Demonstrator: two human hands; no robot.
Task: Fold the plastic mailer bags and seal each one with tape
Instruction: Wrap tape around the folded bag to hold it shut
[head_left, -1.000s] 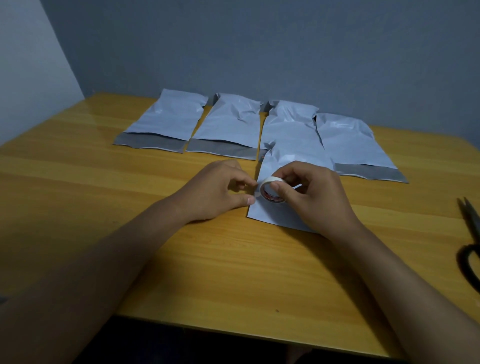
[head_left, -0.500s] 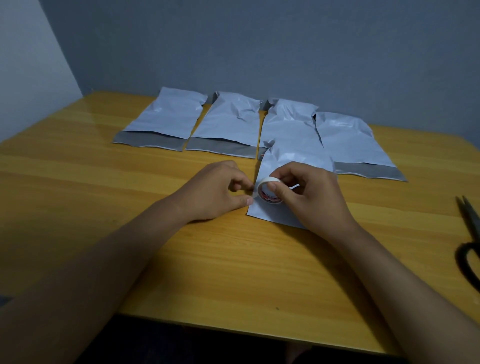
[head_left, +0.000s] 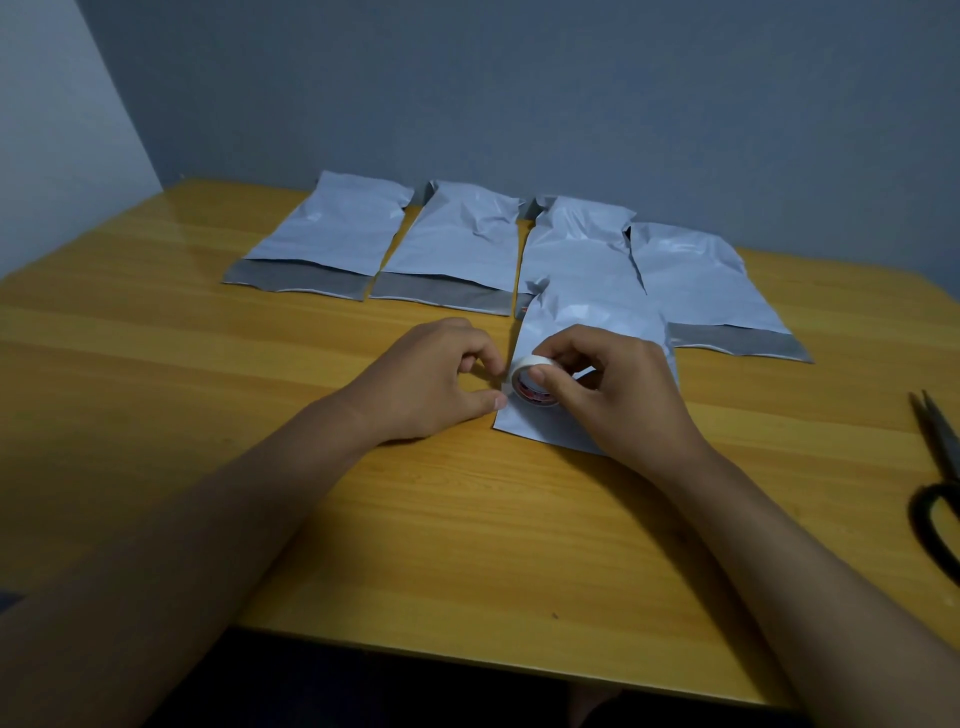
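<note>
A folded white mailer bag (head_left: 582, 322) lies on the wooden table (head_left: 208, 364) in front of me. My right hand (head_left: 613, 384) grips a small roll of white tape (head_left: 527, 382) over the bag's left side. My left hand (head_left: 436, 384) is just left of the roll, thumb and forefinger pinched together at the roll's edge, apparently on the tape's end. Several flat mailer bags with grey flaps lie in a row behind: one at far left (head_left: 332, 234), one beside it (head_left: 462, 244), one partly under the folded bag (head_left: 576, 239), one at right (head_left: 696, 280).
Black-handled scissors (head_left: 940, 478) lie at the table's right edge. A grey wall stands close behind the row of bags. The table's near edge runs below my forearms.
Both hands and the tape roll have stayed almost in place over the folded bag; only the fingers shifted slightly at the roll's edge.
</note>
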